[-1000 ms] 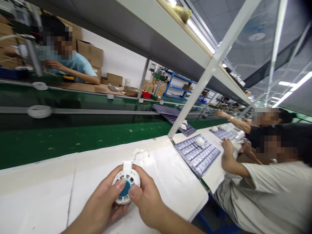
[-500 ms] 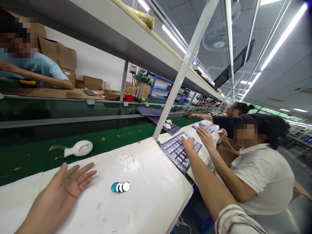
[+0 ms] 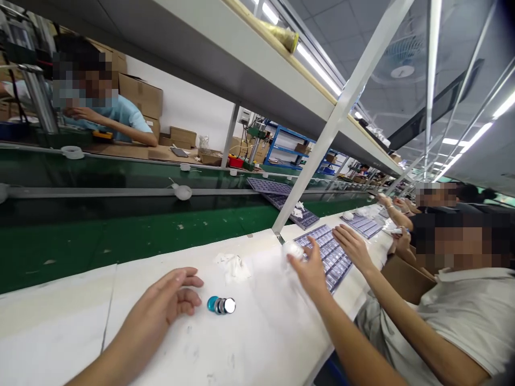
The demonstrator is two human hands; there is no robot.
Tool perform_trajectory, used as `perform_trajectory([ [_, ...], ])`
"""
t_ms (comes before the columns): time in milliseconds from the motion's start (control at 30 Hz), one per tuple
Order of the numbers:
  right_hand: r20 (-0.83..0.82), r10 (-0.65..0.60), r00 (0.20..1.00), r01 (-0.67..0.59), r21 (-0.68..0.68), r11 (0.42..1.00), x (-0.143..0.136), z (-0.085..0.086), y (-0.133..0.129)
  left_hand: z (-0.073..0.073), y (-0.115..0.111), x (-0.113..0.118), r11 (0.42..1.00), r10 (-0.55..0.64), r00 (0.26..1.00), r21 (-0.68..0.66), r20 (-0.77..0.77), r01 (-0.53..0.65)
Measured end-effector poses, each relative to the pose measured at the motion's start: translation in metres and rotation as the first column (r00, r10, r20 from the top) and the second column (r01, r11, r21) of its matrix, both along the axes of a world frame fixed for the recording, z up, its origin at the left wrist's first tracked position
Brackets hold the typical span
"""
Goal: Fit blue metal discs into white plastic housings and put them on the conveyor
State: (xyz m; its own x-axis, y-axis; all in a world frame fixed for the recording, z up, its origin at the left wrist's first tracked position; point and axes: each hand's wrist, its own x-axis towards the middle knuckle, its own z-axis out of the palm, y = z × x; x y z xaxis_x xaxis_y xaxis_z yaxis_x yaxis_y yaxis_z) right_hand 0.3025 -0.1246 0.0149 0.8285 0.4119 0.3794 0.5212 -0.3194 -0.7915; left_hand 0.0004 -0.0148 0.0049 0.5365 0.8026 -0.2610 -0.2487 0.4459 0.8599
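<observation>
My right hand (image 3: pixel 311 271) grips a white round plastic part (image 3: pixel 293 251) between thumb and fingers, above the white table covering beside a purple compartment tray (image 3: pixel 340 268). My left hand (image 3: pixel 171 300) hovers over the table with loosely curled fingers apart, holding nothing. Just right of its fingertips lies an overlapping row of small round discs (image 3: pixel 229 305), one teal and the others silvery. Behind them rests a crumpled white tissue (image 3: pixel 235 267). A co-worker's hand (image 3: pixel 354 249) reaches over the tray's far side.
A green conveyor belt (image 3: pixel 140 230) runs behind the table (image 3: pixel 257 321). A white round item (image 3: pixel 182 191) is at its far rail. A slanted metal post (image 3: pixel 306 177) rises at the table's back edge to an overhead shelf (image 3: pixel 241 48). More trays (image 3: pixel 309 217) lie beyond; co-workers sit at right and opposite.
My right hand has come left off the tray with the white part. My left hand has moved towards the discs, its fingers more curled. The white perforated item has left the belt's near side.
</observation>
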Motion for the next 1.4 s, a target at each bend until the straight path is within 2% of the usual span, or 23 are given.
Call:
perform_trajectory([
  [67, 0.000, 0.227, 0.974, -0.227, -0.001, 0.974, -0.054, -0.014, -0.011, 0.003, -0.018, 0.004, 0.985, -0.139, 0.989, -0.093, 0.045, 0.143],
  [100, 0.033, 0.451, 0.892, -0.452, 0.024, 0.892, -0.079, -0.019, -0.015, 0.006, -0.026, 0.006, 0.964, -0.207, 0.975, -0.153, 0.085, 0.218],
  [133, 0.076, 0.614, 0.785, -0.618, 0.026, 0.786, -0.100, -0.021, -0.019, 0.008, -0.033, 0.008, 0.935, -0.259, 0.957, -0.216, 0.129, 0.282],
  [200, 0.155, 0.796, 0.585, -0.806, 0.004, 0.591, -0.126, -0.023, -0.020, 0.012, -0.042, 0.011, 0.889, -0.280, 0.943, -0.322, 0.180, 0.326],
  [233, 0.170, 0.816, 0.552, -0.827, -0.014, 0.562, -0.131, -0.022, -0.019, 0.014, -0.043, 0.011, 0.886, -0.260, 0.950, -0.350, 0.171, 0.305],
  [300, 0.138, 0.798, 0.586, -0.790, -0.121, 0.601, -0.128, -0.020, -0.016, 0.016, -0.042, 0.011, 0.907, -0.194, 0.974, -0.356, 0.116, 0.223],
  [367, 0.079, 0.771, 0.632, -0.725, -0.290, 0.625, -0.116, -0.020, -0.013, 0.015, -0.037, 0.010, 0.940, -0.133, 0.988, -0.307, 0.078, 0.150],
  [467, 0.025, 0.804, 0.594, -0.704, -0.468, 0.535, -0.103, -0.024, -0.009, 0.011, -0.031, 0.009, 0.967, -0.053, 0.993, -0.244, 0.103, 0.077],
  [600, 0.017, 0.832, 0.555, -0.711, -0.508, 0.485, -0.099, -0.030, -0.002, 0.011, -0.029, 0.010, 0.981, 0.013, 0.983, -0.191, 0.181, 0.023],
  [733, -0.012, 0.852, 0.524, -0.764, -0.448, 0.464, -0.093, -0.028, -0.001, 0.015, -0.030, 0.009, 0.988, 0.007, 0.965, -0.151, 0.263, 0.034],
  [833, -0.058, 0.837, 0.543, -0.798, -0.346, 0.494, -0.094, -0.015, -0.009, 0.015, -0.030, 0.007, 0.988, 0.009, 0.960, -0.152, 0.281, 0.035],
  [900, -0.152, 0.821, 0.550, -0.832, -0.178, 0.525, -0.101, -0.005, -0.015, 0.014, -0.031, 0.006, 0.990, -0.018, 0.957, -0.129, 0.291, 0.057],
  [967, -0.260, 0.821, 0.508, -0.844, 0.040, 0.535, -0.112, 0.004, -0.018, 0.013, -0.033, 0.005, 0.992, -0.065, 0.953, -0.086, 0.295, 0.095],
  [1033, -0.300, 0.835, 0.461, -0.831, 0.183, 0.525, -0.124, 0.010, -0.016, 0.011, -0.034, 0.005, 0.992, -0.100, 0.958, -0.049, 0.269, 0.118],
  [1167, -0.251, 0.836, 0.488, -0.824, 0.185, 0.536, -0.140, 0.012, -0.004, 0.008, -0.036, 0.002, 0.991, -0.129, 0.974, -0.006, 0.185, 0.132],
  [1400, -0.218, 0.789, 0.575, -0.798, 0.065, 0.599, -0.143, 0.012, 0.003, 0.005, -0.035, 0.000, 0.986, -0.165, 0.979, 0.030, 0.121, 0.163],
])
